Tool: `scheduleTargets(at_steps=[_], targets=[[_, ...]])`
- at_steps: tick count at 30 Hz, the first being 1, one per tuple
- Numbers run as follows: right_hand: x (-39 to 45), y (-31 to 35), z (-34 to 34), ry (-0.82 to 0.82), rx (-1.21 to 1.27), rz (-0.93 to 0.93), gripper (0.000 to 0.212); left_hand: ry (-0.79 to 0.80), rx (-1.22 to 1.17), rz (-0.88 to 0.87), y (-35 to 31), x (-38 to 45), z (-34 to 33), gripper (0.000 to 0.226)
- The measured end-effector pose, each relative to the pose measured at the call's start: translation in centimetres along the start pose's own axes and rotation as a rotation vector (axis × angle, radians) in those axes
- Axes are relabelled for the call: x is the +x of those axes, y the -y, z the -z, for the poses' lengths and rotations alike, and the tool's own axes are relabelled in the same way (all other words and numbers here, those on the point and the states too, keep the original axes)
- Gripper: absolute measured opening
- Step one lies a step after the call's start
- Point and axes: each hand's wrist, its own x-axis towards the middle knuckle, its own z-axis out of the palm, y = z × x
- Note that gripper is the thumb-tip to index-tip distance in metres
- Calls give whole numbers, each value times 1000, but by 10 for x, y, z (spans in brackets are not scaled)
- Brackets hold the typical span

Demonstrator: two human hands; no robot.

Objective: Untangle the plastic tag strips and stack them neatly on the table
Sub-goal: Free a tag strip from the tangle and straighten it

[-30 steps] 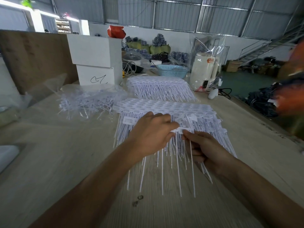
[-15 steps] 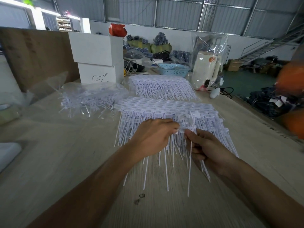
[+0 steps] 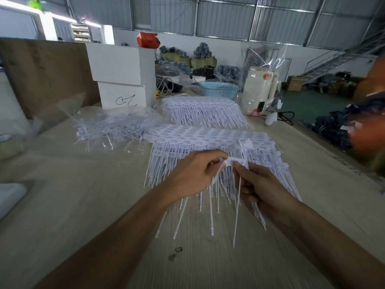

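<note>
Bare wooden table (image 3: 62,215) nearest, with room to the left. Above it the left hand (image 3: 193,174) and right hand (image 3: 258,184), almost touching, both pinch one tag strip (image 3: 236,161) over the near stack (image 3: 208,138). Beyond: second stack (image 3: 204,110), tangled bagged strips (image 3: 110,128), white boxes (image 3: 123,76)
</note>
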Motion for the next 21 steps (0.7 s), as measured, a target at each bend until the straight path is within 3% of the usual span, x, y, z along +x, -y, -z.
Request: scheduleTargets(at_steps=[4, 8, 12, 21], targets=[[1, 0, 1, 42, 25, -19, 34, -83, 36, 7, -1, 1, 1, 22], [1, 1, 1, 68, 4, -38, 22, -146, 70, 33, 0, -1, 4, 24], [0, 2, 1, 44, 23, -31, 37, -138, 225, -27, -3, -5, 4, 29], [5, -2, 7, -65, 40, -36, 27, -92, 291, -82, -8, -7, 4, 22]])
